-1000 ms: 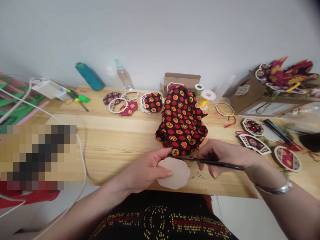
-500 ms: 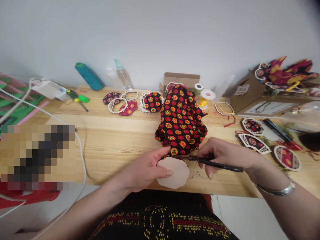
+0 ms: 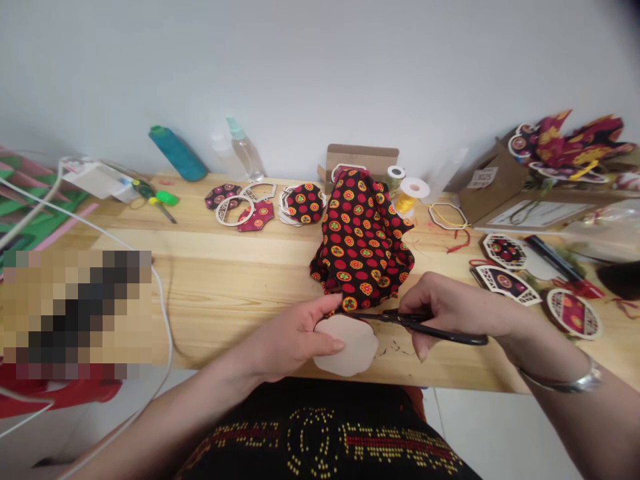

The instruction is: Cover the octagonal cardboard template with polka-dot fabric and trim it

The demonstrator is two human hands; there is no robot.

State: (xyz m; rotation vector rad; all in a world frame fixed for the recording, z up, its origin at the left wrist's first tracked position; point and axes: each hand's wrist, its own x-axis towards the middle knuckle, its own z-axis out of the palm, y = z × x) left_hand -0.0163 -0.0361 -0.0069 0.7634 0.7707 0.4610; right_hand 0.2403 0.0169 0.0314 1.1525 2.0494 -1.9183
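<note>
My left hand (image 3: 295,337) pinches a pale card piece with a scalloped edge (image 3: 347,347), thumb on top and fingers underneath, near the front of the table. Black patterned fabric (image 3: 367,240) with red and yellow motifs spreads behind the card and meets its far edge. My right hand (image 3: 445,310) is closed around the black handles of a pair of scissors (image 3: 415,321). The blades point left along the line between card and fabric; their tips are close to my left fingers. Small dark scraps (image 3: 395,348) lie right of the card.
Behind the fabric stand thread spools (image 3: 413,192) and a small cardboard box (image 3: 363,157). Fabric-covered pieces (image 3: 305,203) and frames lie at back left, beside a spray bottle (image 3: 245,150) and a teal thread cone (image 3: 177,152). Finished ornaments (image 3: 573,313) and a large box (image 3: 525,207) occupy the right.
My right hand and the scissors have shifted slightly to the right, and the blades look a little less far along the card's edge. My left hand holds the card in nearly the same place.
</note>
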